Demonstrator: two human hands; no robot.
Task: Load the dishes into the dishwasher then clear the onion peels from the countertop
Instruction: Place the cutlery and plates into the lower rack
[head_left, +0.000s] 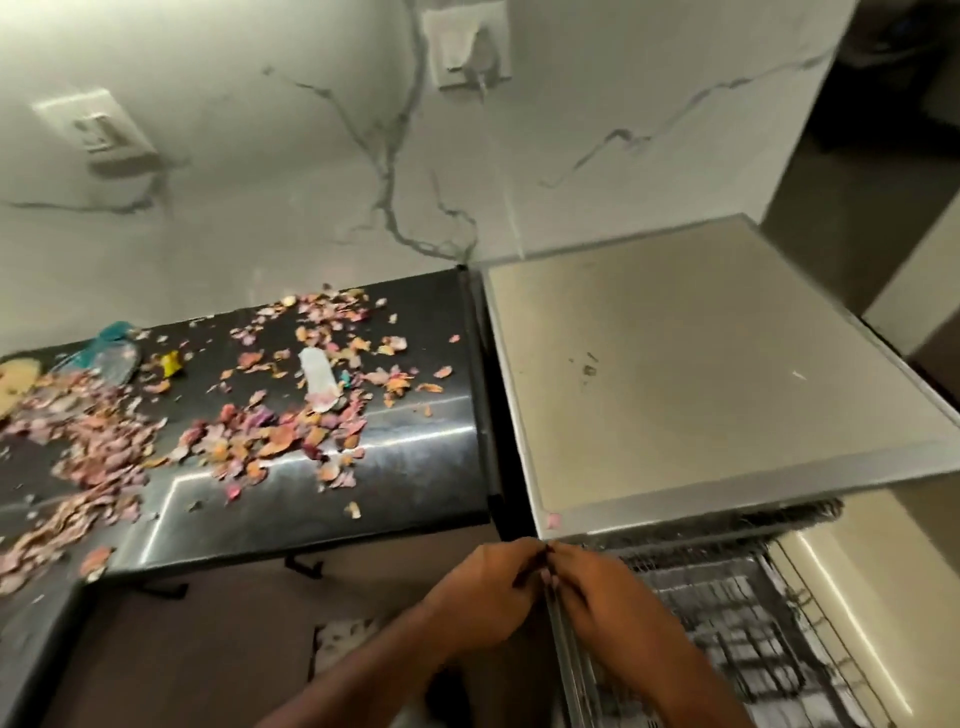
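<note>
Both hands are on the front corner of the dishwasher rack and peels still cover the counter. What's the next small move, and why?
Probably slide the rack in. Both the left hand and right hand pinch its front left corner, and it sticks out under the dishwasher's top. Its contents are too blurred to judge. Then the onion peels, still scattered over the black countertop, can be cleared.

Onion peels (249, 431) across black countertop (405, 467)

Both hands meet at the dishwasher's front left corner: left hand (485, 597) and right hand (597, 597) with fingers curled at the edge of the blurred wire rack (727, 639). Onion peels (270, 431) lie scattered over the black countertop (395, 499), beside the dishwasher's grey top (701, 374).
</note>
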